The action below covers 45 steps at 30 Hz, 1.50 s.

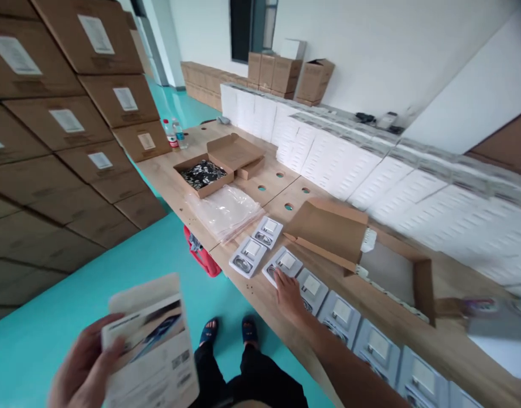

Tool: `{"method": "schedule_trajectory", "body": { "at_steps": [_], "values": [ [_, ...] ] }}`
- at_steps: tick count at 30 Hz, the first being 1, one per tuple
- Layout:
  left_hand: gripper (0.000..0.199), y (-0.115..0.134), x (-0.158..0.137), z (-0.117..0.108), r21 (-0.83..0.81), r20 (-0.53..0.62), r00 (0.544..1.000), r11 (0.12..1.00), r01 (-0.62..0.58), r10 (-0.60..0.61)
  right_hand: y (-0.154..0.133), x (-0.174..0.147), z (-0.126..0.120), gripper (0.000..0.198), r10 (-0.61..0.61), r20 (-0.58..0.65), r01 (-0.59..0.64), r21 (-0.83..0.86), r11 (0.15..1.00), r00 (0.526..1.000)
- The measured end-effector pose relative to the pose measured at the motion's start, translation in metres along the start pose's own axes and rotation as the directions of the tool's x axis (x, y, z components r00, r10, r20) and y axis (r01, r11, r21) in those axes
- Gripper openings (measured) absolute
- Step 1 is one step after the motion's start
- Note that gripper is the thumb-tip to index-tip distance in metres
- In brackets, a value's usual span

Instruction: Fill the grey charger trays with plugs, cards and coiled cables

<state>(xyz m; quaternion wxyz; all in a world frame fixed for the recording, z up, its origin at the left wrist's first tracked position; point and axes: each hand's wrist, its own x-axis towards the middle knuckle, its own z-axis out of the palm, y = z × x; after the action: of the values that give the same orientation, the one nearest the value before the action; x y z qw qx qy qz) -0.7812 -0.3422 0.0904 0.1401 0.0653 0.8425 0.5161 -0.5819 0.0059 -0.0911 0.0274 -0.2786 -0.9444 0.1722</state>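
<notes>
My left hand (88,360) is closed on a flat white printed box (158,345), held over the floor at the lower left. Its top flap stands up, and a picture and a square code show on its face. On the table, my right hand (289,292) has its fingers bent over the near end of a white plastic tray (291,258), which holds a white charger and a coiled cable. The thumb is hidden. Two similar trays, a nearer one (248,256) and a farther one (269,226), lie to its left. Several more trays (341,311) run in a row to the right.
Behind the trays lies an opened brown carton (422,283). Clear plastic bags (230,209) and a smaller carton with dark patterned contents (205,173) sit farther left. White boxes (328,150) line the table's back. Stacked cartons (39,124) stand left; two bottles (175,136) stand at the far end.
</notes>
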Motion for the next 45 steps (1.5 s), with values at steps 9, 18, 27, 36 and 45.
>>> {"method": "schedule_trajectory", "body": {
  "at_steps": [9,18,27,36,45],
  "values": [
    [0.039,0.048,0.062,0.097,-0.398,0.739,0.468,0.874,-0.28,0.486,-0.153,-0.071,-0.126,0.047,0.263,-0.084,-0.011,0.94,0.341,0.961],
    [0.03,0.076,0.005,0.168,-0.452,0.887,0.057,0.888,-0.089,0.458,-0.163,-0.16,-0.139,0.026,0.678,-0.282,0.003,0.925,0.381,0.679],
    [0.031,0.113,-0.185,0.244,-0.379,0.855,-0.448,0.904,-0.199,0.26,-0.056,-0.348,-0.153,0.031,0.787,-0.355,0.049,0.922,0.384,0.505],
    [0.055,0.132,-0.399,0.316,-0.441,0.736,-0.639,0.875,-0.201,0.223,0.013,-0.552,-0.194,0.023,0.894,-0.326,0.152,0.944,0.292,0.308],
    [0.042,0.164,-0.524,0.405,0.111,0.748,-0.606,0.951,-0.288,-0.27,0.088,-0.632,-0.232,0.016,0.757,-0.618,-0.225,0.723,0.653,0.212]
  ]
}}
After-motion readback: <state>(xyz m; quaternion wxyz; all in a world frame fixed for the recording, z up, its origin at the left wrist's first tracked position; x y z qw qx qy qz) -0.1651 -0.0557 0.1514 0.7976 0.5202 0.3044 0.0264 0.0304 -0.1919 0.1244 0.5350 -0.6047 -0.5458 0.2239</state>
